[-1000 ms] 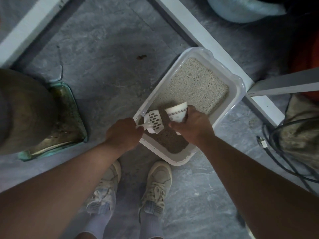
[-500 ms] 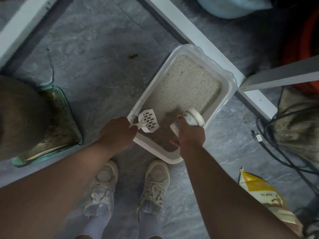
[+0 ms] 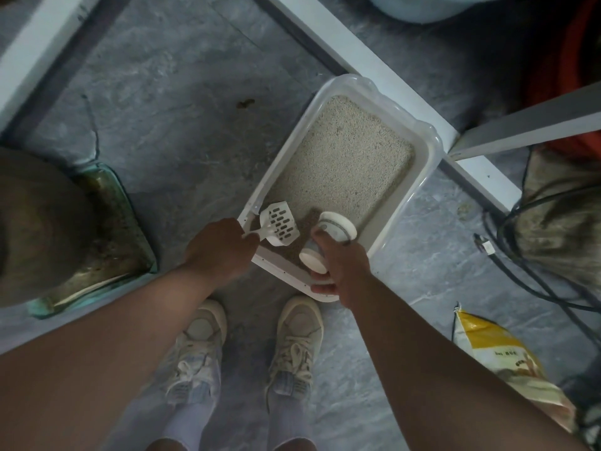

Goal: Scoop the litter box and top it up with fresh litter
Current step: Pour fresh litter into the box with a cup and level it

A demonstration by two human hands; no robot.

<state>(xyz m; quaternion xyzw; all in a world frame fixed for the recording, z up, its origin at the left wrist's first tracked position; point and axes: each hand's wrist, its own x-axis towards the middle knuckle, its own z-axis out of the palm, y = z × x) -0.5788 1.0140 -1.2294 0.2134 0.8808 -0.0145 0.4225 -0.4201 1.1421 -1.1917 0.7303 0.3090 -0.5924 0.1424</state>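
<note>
White rectangular plastic litter box (image 3: 429, 148) sits on grey floor, pale litter (image 3: 348, 164) inside. At its near corner, left hand (image 3: 216, 247) grips the white slotted plastic scoop (image 3: 279, 222); right hand (image 3: 341, 265) grasps a tipped white paper cup (image 3: 335, 227), mouth over the litter.

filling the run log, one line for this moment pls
left hand: holds scoop | right hand: tips paper cup | litter box: floor
</note>
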